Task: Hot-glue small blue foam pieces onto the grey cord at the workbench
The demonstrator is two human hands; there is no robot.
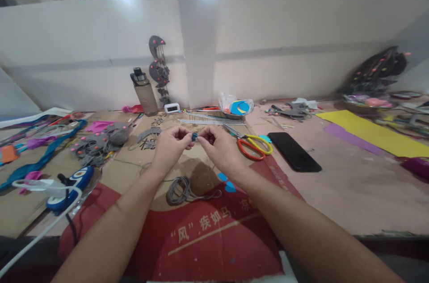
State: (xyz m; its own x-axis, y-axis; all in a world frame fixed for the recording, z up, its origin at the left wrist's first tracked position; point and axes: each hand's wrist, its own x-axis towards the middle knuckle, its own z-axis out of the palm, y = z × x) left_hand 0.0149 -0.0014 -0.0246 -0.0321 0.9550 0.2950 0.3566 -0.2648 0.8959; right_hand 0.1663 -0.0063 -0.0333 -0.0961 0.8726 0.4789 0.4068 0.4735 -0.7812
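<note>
My left hand [172, 147] and my right hand [219, 149] meet above the cardboard, their fingertips pinched. Between them is a small dark blue piece [194, 136], mostly covered by the fingers; its exact kind does not show. Below the hands a coil of grey cord [179, 190] lies on the red and brown cardboard [214, 234]. A few light blue cut-outs [229, 186] rest under my right wrist. Just right of my right hand lie scissors [251, 149] with one red and one yellow handle, their blades apart.
A black phone [295, 152] lies to the right, with yellow sheets [375, 133] beyond. At the back stand a bottle [145, 93], a small white clock-like device [172, 108] and a bowl of cut-outs [236, 108]. Grey cord pieces with pink beads [100, 142] are at left.
</note>
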